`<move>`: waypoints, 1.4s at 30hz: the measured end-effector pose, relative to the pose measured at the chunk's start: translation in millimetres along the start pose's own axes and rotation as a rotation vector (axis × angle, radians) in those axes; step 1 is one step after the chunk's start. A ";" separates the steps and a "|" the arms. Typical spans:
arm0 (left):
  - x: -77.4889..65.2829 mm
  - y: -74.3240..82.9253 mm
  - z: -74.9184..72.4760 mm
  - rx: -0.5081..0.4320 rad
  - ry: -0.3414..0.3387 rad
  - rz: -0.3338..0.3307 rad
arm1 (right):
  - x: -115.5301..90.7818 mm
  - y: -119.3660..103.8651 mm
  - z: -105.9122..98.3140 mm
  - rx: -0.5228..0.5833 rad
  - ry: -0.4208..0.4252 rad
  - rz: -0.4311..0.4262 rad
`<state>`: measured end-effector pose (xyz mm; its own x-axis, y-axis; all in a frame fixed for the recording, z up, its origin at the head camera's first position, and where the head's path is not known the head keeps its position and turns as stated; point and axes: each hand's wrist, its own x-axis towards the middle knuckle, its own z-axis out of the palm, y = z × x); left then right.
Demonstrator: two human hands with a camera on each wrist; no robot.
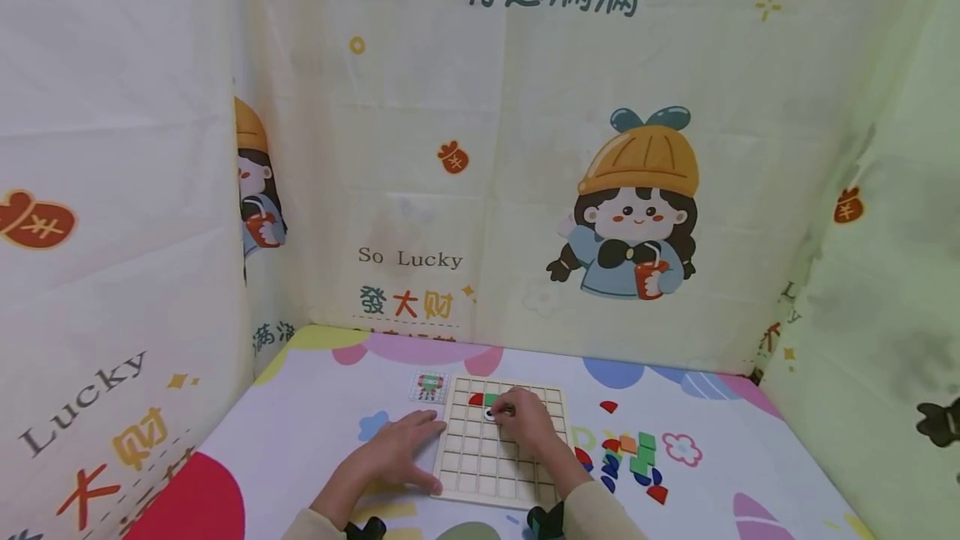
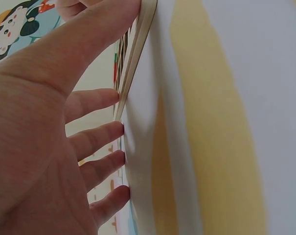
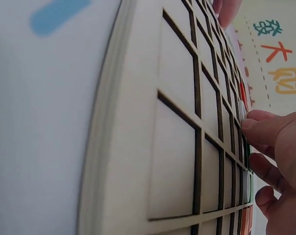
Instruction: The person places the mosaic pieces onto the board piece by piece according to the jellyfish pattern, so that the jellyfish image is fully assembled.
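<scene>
A wooden grid board (image 1: 480, 462) lies on the table, with a red quarter-round piece (image 1: 476, 399) and a green square (image 1: 491, 399) in its upper cells. My right hand (image 1: 527, 419) is over the upper part of the board. Its thumb and fingertips pinch a small white piece with a black dot (image 1: 490, 414), seen edge-on as a white piece (image 3: 242, 110) in the right wrist view. At the board's left side, my left hand (image 1: 397, 450) has its fingers spread. In the left wrist view its thumb and fingertips touch the board's edge (image 2: 138, 54).
A small pattern card (image 1: 430, 387) with a figure on a grid lies at the board's upper left corner. Right of the board are loose red, blue, green and orange pieces (image 1: 639, 465), with one red piece (image 1: 608, 407) farther back. Printed cloth walls (image 1: 405, 215) surround the table.
</scene>
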<state>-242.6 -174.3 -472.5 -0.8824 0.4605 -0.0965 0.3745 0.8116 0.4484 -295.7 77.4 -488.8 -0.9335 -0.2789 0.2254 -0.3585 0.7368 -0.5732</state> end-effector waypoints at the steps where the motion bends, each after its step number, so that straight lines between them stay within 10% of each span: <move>1: -0.2 0.0 0.3 0.000 0.000 0.000 | -0.3 0.2 -0.7 0.003 -0.010 -0.002; 42: -1.7 -3.3 2.6 0.003 0.011 -0.009 | -42.1 59.3 -68.1 0.008 0.023 0.217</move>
<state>-241.6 -176.8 -476.1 -0.8889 0.4491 -0.0904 0.3675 0.8168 0.4448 -277.1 174.7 -478.6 -0.9885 -0.1001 0.1136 -0.1492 0.7733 -0.6163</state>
